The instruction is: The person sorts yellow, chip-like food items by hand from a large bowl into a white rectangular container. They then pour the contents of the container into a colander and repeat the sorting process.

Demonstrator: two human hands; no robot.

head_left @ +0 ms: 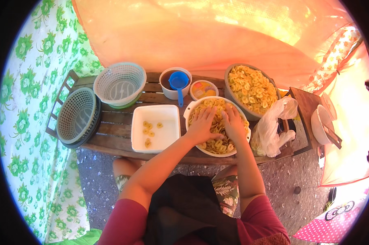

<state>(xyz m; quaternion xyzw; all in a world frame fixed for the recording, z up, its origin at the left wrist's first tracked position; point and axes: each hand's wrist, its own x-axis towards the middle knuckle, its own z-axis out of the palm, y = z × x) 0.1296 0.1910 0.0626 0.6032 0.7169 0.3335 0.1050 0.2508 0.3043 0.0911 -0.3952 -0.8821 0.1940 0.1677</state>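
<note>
Both my hands rest on a heap of yellow banana chips (214,145) in a round white basin (226,155). My left hand (202,127) lies over the heap's left side, fingers spread and pointing away from me. On the right side, my right hand (234,124) presses down with its fingers stretched out. Neither hand grips anything that I can see. Left of the basin stands a white square tub (172,139) with several chips on its floor. Behind to the right, a grey basin (228,93) is heaped with more banana chips (253,90).
On the slatted wooden bench (111,130) are a white colander (123,87), a grey basket (77,115), a pot (166,90) of brown contents with a blue dipper (178,81), and a round lidded tub (203,89). A clear plastic bag (270,130) sits right; a bowl (320,126) stands beyond.
</note>
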